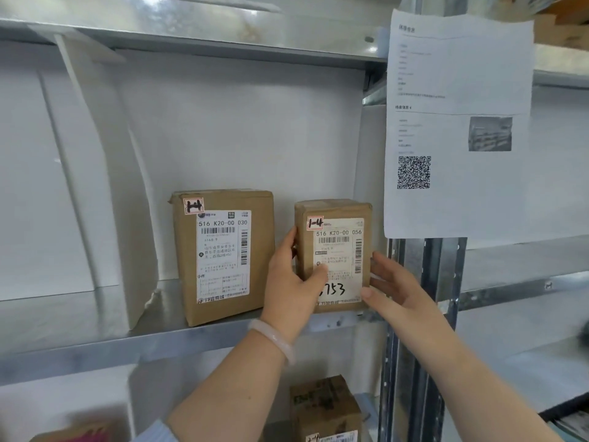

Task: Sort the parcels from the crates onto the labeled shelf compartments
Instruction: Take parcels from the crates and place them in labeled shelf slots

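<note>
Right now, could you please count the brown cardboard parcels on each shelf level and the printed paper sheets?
Brown cardboard parcels on the grey metal shelf at hand level: 2, a larger parcel and a smaller parcel.
Level below, lower brown cardboard parcel: 1 in clear view.
White printed paper sheet with a QR code: 1.
Total: 4.

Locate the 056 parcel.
Head view, centre-right: the 056 parcel stands on the shelf right of the 030 parcel, gripped by the left hand, the right hand touching its side.
</note>
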`<act>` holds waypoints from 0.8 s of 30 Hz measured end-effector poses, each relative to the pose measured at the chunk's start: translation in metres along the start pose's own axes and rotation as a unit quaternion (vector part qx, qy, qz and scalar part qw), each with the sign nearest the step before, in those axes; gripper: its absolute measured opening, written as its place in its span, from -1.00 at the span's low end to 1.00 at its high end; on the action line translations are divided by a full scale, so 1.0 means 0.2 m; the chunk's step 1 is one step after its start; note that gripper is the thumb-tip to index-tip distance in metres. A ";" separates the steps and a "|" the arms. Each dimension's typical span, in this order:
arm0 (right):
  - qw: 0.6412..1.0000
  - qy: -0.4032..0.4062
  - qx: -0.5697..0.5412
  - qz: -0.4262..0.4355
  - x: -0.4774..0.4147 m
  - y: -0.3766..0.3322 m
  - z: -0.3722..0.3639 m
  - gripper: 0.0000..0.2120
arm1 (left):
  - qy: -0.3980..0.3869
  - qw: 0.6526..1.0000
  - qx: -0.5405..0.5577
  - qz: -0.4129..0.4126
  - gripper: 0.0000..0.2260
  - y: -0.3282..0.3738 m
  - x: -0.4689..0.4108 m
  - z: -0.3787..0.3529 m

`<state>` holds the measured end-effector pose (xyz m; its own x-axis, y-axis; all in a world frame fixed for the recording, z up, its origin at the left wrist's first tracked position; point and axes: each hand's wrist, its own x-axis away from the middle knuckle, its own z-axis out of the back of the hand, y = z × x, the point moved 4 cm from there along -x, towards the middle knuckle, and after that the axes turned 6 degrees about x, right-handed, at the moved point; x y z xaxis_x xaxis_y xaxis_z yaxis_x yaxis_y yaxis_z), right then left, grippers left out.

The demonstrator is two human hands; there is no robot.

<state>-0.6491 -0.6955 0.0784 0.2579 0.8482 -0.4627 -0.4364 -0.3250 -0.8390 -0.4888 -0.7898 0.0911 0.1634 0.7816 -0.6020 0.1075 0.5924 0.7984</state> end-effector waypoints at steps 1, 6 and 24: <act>1.000 -0.003 -0.002 -0.001 -0.01 0.01 0.00 -0.38 | 0.005 1.000 0.001 -0.003 -0.41 0.00 0.00 0.00; 1.000 -0.026 -0.016 0.001 -0.04 0.03 -0.01 -0.41 | 0.012 0.999 -0.035 -0.006 -0.18 -0.01 0.02 -0.03; 0.998 -0.027 0.014 0.048 0.05 0.12 0.04 -0.37 | 0.057 0.985 -0.164 -0.016 -0.03 -0.02 0.05 -0.08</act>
<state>-0.6651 -0.6920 0.0558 0.1668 0.8355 -0.5236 -0.4805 -0.3948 -0.7831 -0.5040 -0.7808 0.0814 0.0517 0.7670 -0.6396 -0.2151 0.6339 0.7429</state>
